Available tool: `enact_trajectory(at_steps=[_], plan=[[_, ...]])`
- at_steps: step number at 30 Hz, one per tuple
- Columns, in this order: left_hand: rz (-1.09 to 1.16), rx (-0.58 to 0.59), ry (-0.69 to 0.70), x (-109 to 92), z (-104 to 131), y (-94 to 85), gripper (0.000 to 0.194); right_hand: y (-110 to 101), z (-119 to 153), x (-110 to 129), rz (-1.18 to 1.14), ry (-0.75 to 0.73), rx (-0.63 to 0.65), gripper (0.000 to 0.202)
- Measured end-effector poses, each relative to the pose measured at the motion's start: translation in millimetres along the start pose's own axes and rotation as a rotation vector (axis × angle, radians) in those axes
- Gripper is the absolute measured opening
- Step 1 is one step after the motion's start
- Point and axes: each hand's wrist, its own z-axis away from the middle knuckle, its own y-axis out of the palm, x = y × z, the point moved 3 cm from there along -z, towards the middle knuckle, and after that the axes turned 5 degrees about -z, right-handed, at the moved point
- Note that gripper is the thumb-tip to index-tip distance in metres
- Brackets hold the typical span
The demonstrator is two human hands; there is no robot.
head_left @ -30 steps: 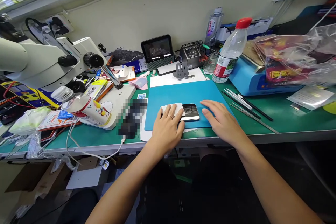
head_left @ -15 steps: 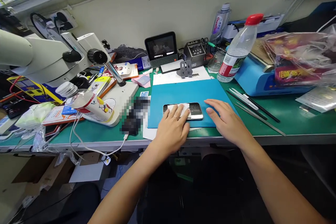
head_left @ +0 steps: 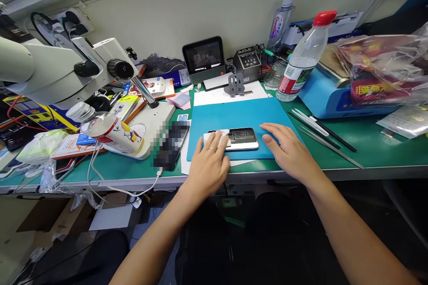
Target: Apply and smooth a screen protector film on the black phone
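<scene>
One smartphone (head_left: 245, 139): is lying flat, glossy, round-cornered, on smooth blue mat (head_left: 234, 113);
Left hand (head_left: 207, 162): is pressing white wipe (head_left: 228, 143) on it, fingers slightly spread;
Right hand (head_left: 289, 153): is curving open beside it

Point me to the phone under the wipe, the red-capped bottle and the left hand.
Phone (head_left: 245, 139), head view, uncovered right part of its face.
Red-capped bottle (head_left: 296, 77), head view, its label.
Left hand (head_left: 207, 162), head view, back of the hand.
</scene>
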Motion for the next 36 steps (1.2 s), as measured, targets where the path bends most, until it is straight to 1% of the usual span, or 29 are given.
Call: enact_trajectory(at_steps=[2, 4, 6, 8, 11, 15, 18, 20, 21, 23, 25, 27, 29, 31, 33, 34, 36], plan=[[-0.026, 0.006, -0.037, 10.2, 14.5, -0.6, 0.054, -0.1, 0.4, 0.5, -0.002, 0.001, -0.003, 0.054], [-0.047, 0.013, -0.057, 14.7, 22.7, -0.7, 0.055, 0.3, 0.6, 0.6, -0.005, 0.004, -0.003, 0.055], [-0.056, 0.008, -0.063, 13.0, 22.8, 0.2, 0.057, 0.9, 0.6, 0.5, -0.002, 0.01, -0.002, 0.057], [-0.05, 0.0, -0.063, 6.3, 15.1, 2.2, 0.059, 1.8, 0.4, 0.4, 0.008, 0.014, 0.005, 0.058], [-0.02, -0.01, -0.065, -12.0, -5.8, 6.3, 0.062, 3.5, 0.3, 0.2, 0.022, -0.002, 0.011, 0.058], [0.037, -0.059, -0.017, -51.0, -32.1, 10.4, 0.066, 4.3, -0.1, -1.5, 0.02, -0.037, -0.017, 0.06], [0.068, -0.097, 0.033, -77.2, -38.0, 11.9, 0.071, 2.9, -0.9, -3.7, -0.005, -0.049, -0.038, 0.062], [0.068, -0.111, 0.056, -84.6, -33.3, 11.8, 0.07, 1.6, -1.4, -4.6, -0.026, -0.052, -0.04, 0.063], [0.066, -0.11, 0.068, -84.2, -28.8, 11.4, 0.068, 1.1, -1.6, -4.7, -0.036, -0.053, -0.037, 0.063], [0.064, -0.093, 0.081, -74.7, -16.9, 9.9, 0.065, 0.6, -1.6, -4.8, -0.056, -0.045, -0.031, 0.064], [0.055, -0.069, 0.069, -55.4, -4.2, 7.6, 0.063, 0.5, -1.2, -4.6, -0.068, -0.026, -0.03, 0.067], [0.028, -0.072, 0.034, -31.4, 5.8, 4.7, 0.059, 0.0, -0.2, -3.7, -0.072, -0.011, -0.041, 0.069], [-0.01, -0.073, -0.024, -9.0, 10.3, 4.3, 0.057, -1.3, 1.5, -1.4, -0.07, -0.011, -0.048, 0.069], [-0.037, -0.078, -0.071, 3.9, 8.0, 7.8, 0.058, -3.1, 3.4, 1.8, -0.063, -0.008, -0.035, 0.069], [-0.039, -0.099, -0.098, 2.5, -0.9, 13.5, 0.059, -4.9, 4.9, 4.8, -0.057, 0.006, -0.009, 0.069], [-0.032, -0.112, -0.101, -3.9, -7.1, 16.1, 0.061, -5.6, 5.5, 5.8, -0.056, 0.022, 0.007, 0.068], [-0.005, -0.129, -0.087, -25.6, -21.2, 19.4, 0.063, -6.8, 6.3, 6.8, -0.056, 0.036, 0.025, 0.068]])
